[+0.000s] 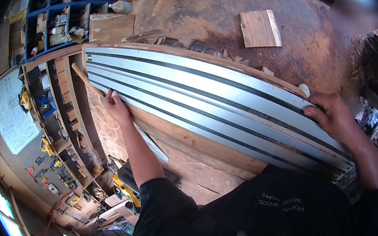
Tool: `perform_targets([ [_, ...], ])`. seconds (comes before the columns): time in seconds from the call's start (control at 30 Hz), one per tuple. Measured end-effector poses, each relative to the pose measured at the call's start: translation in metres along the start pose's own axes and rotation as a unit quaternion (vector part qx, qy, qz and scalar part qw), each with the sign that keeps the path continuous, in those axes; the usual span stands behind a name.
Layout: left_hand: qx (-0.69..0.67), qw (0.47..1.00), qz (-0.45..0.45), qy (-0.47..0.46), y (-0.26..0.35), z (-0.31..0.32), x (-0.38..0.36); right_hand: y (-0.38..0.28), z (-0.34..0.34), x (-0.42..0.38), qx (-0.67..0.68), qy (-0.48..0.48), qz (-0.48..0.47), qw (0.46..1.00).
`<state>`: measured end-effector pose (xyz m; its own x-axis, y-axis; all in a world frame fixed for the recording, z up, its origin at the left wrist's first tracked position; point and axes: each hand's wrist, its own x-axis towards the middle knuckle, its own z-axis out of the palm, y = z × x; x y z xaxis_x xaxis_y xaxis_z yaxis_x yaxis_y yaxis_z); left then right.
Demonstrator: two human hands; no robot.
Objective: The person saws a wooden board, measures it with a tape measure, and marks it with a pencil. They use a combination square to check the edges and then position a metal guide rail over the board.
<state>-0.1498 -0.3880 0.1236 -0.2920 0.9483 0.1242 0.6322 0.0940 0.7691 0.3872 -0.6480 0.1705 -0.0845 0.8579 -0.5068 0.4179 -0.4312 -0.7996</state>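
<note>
A long silver metal track (186, 88) with black strips lies along a wooden board (177, 142), slanting from upper left to lower right. My left hand (117, 108) holds the track's near edge toward its far left end, fingertips on the metal. Over the far edge at the right, my right hand (329, 112) is closed, its thumb on top of the track and its other fingers partly hidden. A thin wooden stick (86, 78) lies by the track's left end, close to my left hand.
A yellow and black power tool (126, 189) is below my left forearm. Shelves (57, 28) with bottles and tools line the left side, near a whiteboard (11, 109). A square wood piece (260, 30) lies beyond the track. Another person (357, 12) is at the upper right.
</note>
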Motion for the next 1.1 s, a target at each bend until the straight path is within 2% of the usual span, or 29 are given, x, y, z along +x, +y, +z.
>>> perform_targets([
  [0.93, 0.014, 1.0, 0.002, -0.01, -0.008, -0.003, 0.005, -0.003, -0.002, -0.001, 0.013, -0.004, 0.003, 1.0],
  [1.1, 0.063, 0.998, 0.005, -0.013, -0.011, -0.006, 0.009, -0.001, -0.002, -0.001, 0.008, 0.007, -0.01, 1.0],
])
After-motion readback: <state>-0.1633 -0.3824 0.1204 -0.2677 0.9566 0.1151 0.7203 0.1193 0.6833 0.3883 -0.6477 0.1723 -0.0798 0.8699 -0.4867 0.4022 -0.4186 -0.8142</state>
